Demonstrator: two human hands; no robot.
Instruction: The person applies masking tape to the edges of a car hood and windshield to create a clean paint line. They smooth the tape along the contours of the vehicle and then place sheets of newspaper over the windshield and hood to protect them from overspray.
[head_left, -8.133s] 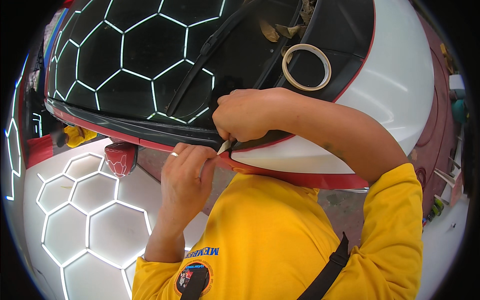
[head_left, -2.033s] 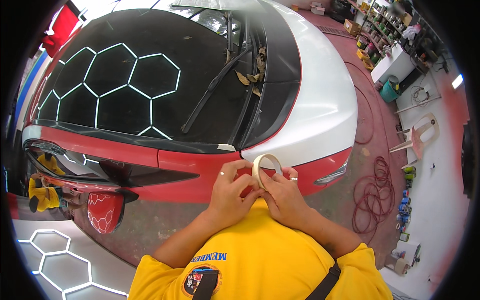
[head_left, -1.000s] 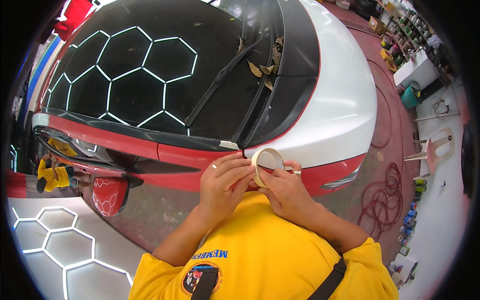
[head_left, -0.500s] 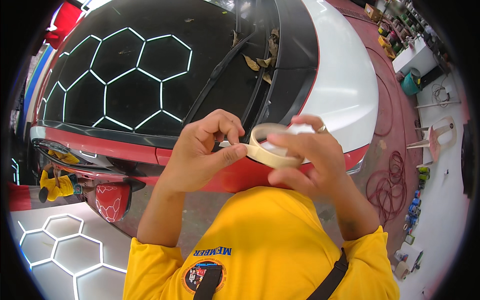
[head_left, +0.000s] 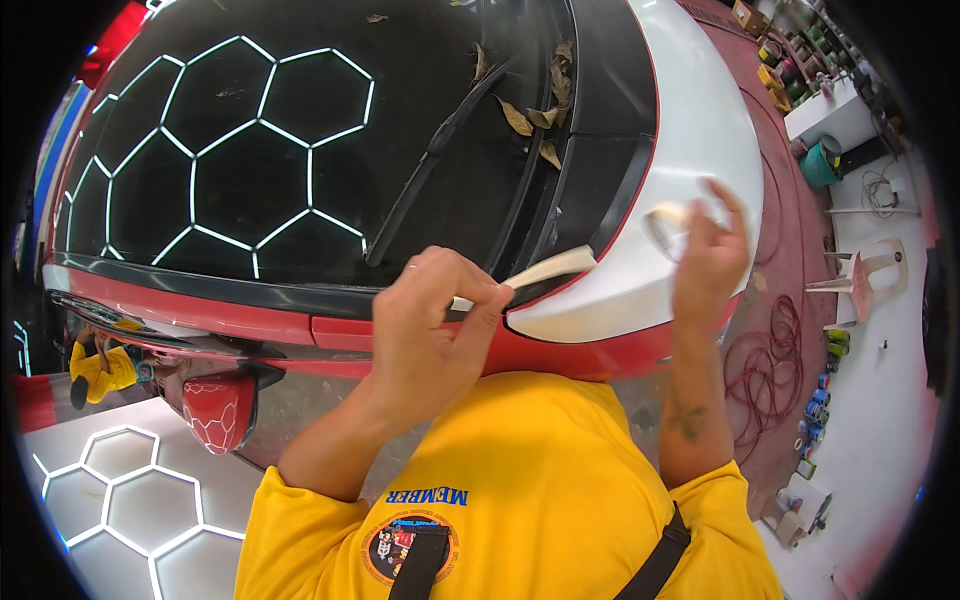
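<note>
My left hand [head_left: 432,325] is closed, thumb and forefinger pinching a short strip of cream masking tape [head_left: 552,268]. The strip sticks out to the right over the corner where the windshield [head_left: 330,215] meets the white hood [head_left: 690,150]. My right hand [head_left: 712,258], slightly blurred, is raised above the hood's near edge. Its fingers grip the masking tape roll [head_left: 655,230], which is also smeared by motion. A gap shows between the strip's far end and the roll.
A wiper [head_left: 435,150] and dry leaves [head_left: 515,117] lie at the windshield's base. The car's red side mirror [head_left: 218,412] juts out at lower left. On the floor to the right are a coiled red hose [head_left: 770,365], a plastic chair [head_left: 860,280], a green bucket [head_left: 822,162] and several cans.
My right hand has moved right and away from my left with the tape roll. The strip in my left hand now shows apart from the roll. The car appears shifted slightly in view.
</note>
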